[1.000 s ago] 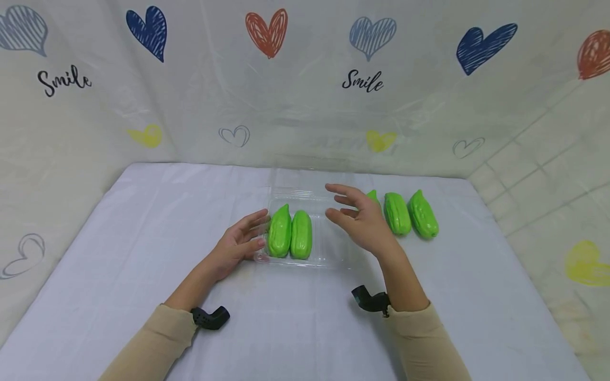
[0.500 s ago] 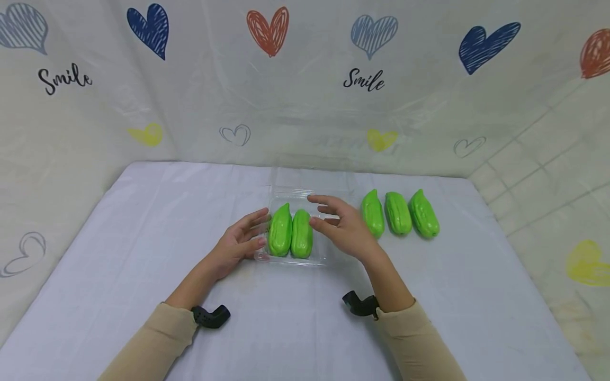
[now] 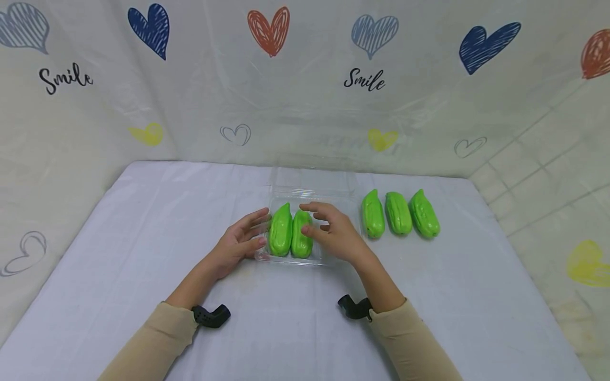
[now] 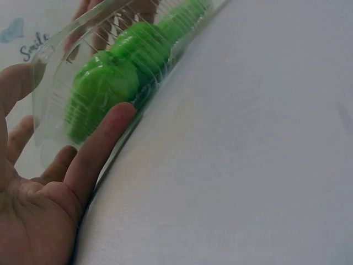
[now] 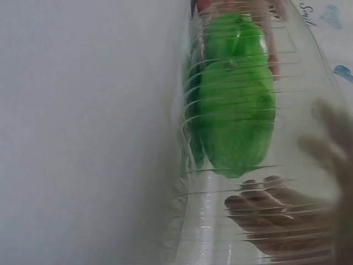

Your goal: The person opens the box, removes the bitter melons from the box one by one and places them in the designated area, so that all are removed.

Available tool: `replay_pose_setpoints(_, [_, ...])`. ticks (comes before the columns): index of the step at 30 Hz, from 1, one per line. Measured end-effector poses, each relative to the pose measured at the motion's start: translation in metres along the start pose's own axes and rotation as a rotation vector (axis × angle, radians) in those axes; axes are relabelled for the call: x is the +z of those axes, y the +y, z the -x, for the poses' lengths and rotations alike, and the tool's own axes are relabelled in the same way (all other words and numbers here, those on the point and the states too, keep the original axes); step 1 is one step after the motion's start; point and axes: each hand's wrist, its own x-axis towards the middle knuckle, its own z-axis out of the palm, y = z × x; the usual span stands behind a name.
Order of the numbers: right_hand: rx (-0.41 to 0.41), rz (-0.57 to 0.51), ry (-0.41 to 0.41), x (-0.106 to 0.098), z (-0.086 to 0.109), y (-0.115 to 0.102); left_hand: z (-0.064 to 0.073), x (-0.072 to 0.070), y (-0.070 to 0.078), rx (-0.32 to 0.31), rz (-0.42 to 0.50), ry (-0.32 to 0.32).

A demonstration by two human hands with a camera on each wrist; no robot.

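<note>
A clear plastic clamshell box (image 3: 286, 262) stands on the table with its lid (image 3: 312, 181) folded back. Two bright green, ridged, elongated fruit-like pieces (image 3: 280, 234) lie side by side in its left half. My left hand (image 3: 233, 244) rests against the box's left wall, fingers extended; in the left wrist view the thumb (image 4: 105, 141) lies along the wall's outside. Over the right half hovers my right hand (image 3: 335, 233), fingers loosely bent, nothing between them, its tips overlapping the right piece (image 3: 300, 242). In the right wrist view that hand (image 5: 331, 138) is blurred behind the clear wall.
Three more of the green pieces (image 3: 398, 214) lie in a row on the white tablecloth (image 3: 286, 328), right of the box. A white sheet printed with hearts (image 3: 268, 32) hangs behind the table. Each wrist wears a black camera mount (image 3: 211, 316).
My right hand has moved left and slightly toward me, from beside the row of green pieces to over the box. The left hand, the box and the pieces have stayed put.
</note>
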Motion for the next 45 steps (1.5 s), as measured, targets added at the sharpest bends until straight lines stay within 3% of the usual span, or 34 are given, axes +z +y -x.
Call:
replay_pose_setpoints(19, [0.033,0.129,-0.08,0.0068,-0.0005,-0.0016,0.0001,0.0,-0.0005,-0.001,0.02,-0.007])
replay_pose_setpoints(45, [0.076,0.114,-0.133,0.0091,0.0005,-0.0053,0.0004,-0.0007,-0.0008,0.003,0.016,-0.004])
